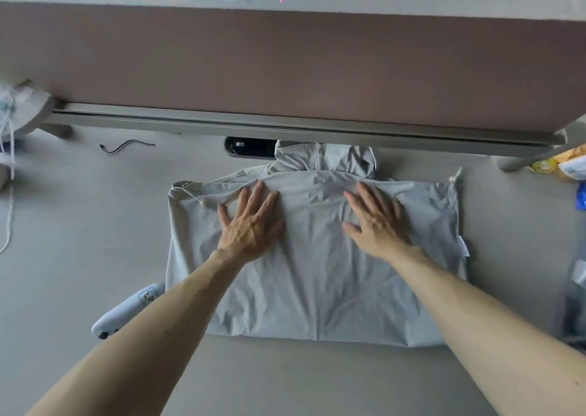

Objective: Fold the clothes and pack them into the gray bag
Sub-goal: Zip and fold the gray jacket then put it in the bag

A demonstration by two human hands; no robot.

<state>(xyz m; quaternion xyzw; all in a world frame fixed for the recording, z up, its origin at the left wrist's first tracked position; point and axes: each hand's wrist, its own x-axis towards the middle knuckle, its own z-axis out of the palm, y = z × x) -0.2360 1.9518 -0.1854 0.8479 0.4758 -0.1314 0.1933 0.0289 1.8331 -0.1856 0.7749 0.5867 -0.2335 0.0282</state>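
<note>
The left hand (252, 227) and right hand (379, 225) are bare, as are both forearms (158, 320).

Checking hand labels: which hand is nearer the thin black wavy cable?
Left. The left hand lies right of the thin black cable, on the pale grey jacket; the right hand, farther right.

Both bare forearms reached forward from the lower corners and converged toward the middle. The left hand (250, 222) lay palm down with fingers straight and spread, thumb out to the side. The right hand (379, 222) lay likewise flat, fingers splayed and pointing ahead, level with the left.
</note>
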